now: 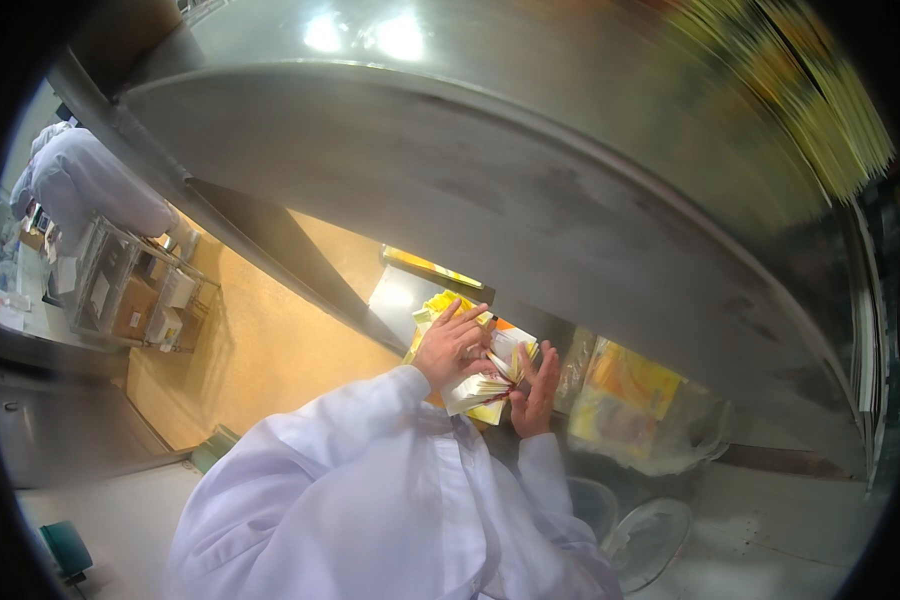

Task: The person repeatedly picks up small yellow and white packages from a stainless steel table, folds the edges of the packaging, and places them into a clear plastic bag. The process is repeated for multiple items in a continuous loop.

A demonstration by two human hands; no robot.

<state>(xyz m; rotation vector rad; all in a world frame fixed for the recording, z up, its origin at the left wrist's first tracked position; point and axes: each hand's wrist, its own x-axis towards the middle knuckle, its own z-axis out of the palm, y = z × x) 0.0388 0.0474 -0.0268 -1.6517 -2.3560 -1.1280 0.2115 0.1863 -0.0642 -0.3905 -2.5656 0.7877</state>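
Note:
Both of my hands are at a fanned bundle of flat printed packets (482, 392), white and yellow with some orange, at the middle of the view. My left hand (453, 346) lies over its left side, fingers apart and thumb pressed on the packets. On the right edge sits my right hand (537, 392), its thumb against the packets and its fingers stretched upward. Between the hands the bundle bends and its edges splay. More yellow packaging (444, 302) shows just behind the left fingers.
A large metal panel (450, 170) arches over the work area. Right of my hands lies a clear plastic bag (625, 400) with yellow-orange printed pieces. Stacked yellow sheets (820, 100) stand upper right. At far left, a person in white (95, 185) bends over a wire cart (140, 290) with boxes.

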